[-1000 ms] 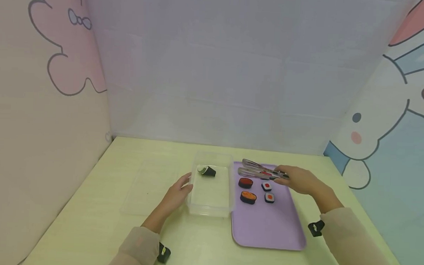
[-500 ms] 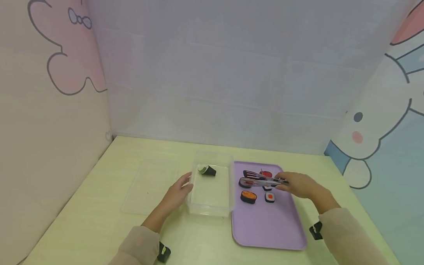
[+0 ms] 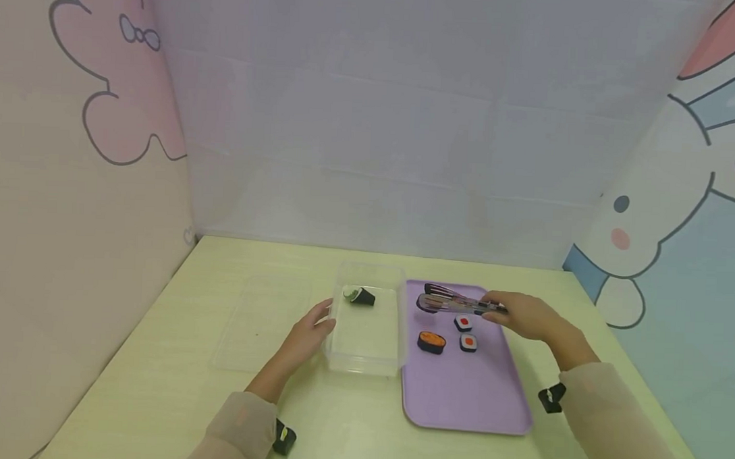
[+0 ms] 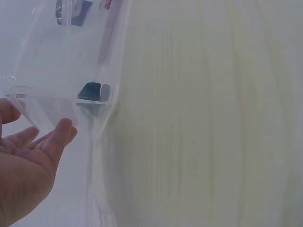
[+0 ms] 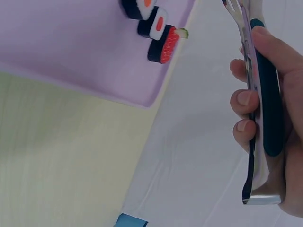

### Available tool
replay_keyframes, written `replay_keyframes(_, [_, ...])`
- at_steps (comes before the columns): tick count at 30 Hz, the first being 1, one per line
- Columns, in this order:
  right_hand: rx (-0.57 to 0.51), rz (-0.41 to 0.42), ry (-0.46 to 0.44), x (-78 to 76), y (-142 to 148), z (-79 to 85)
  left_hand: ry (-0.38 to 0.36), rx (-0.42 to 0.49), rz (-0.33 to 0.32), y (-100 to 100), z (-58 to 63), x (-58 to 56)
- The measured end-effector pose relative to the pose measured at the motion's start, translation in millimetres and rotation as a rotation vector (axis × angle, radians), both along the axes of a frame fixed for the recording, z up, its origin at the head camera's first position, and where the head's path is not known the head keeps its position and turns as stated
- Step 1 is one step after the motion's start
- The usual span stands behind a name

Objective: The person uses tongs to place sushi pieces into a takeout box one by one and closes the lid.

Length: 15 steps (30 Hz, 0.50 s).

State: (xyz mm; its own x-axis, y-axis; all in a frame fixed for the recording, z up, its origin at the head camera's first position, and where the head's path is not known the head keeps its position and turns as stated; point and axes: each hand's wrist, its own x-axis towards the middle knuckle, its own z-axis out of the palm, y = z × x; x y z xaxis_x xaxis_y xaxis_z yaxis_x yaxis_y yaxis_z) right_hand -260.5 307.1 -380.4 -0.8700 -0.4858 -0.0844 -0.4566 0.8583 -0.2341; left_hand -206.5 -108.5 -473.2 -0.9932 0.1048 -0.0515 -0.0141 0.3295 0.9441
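Observation:
My right hand (image 3: 525, 316) grips metal tongs (image 3: 459, 301) with dark handles above the far part of a purple tray (image 3: 459, 395). A dark sushi piece (image 3: 423, 306) shows at the tongs' tips, mostly covered by their head. My left hand (image 3: 308, 334) touches the left side of a clear plastic box (image 3: 363, 366) with its fingertips. Inside lies a dark hand roll (image 3: 362, 296) with a green end. On the tray sit an orange-topped sushi piece (image 3: 431, 342) and two rolls with red or orange centres, one roll (image 3: 468, 342) nearer me. A red-topped piece (image 5: 168, 46) shows in the right wrist view.
A flat clear lid (image 3: 263, 324) lies left of the box on the pale yellow table (image 3: 336, 424). The tray stands against the box's right side. A back wall (image 3: 370, 155) and printed side walls enclose the table.
The tongs have dipped to the red-topped oval sushi piece and come back up. Its former spot on the tray is bare, and a dark piece shows at their tips. The left hand stays put.

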Motion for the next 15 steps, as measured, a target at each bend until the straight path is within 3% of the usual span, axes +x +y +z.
replay_keyframes(6, [-0.031, 0.003, 0.022, 2.4, -15.3, 18.1, -0.003, -0.002, 0.001, -0.8, 1.2, 0.4])
replay_keyframes(15, [-0.045, 0.125, 0.019, -7.1, -62.7, 13.4, 0.012, 0.016, -0.028, -1.7, -0.4, 2.2])
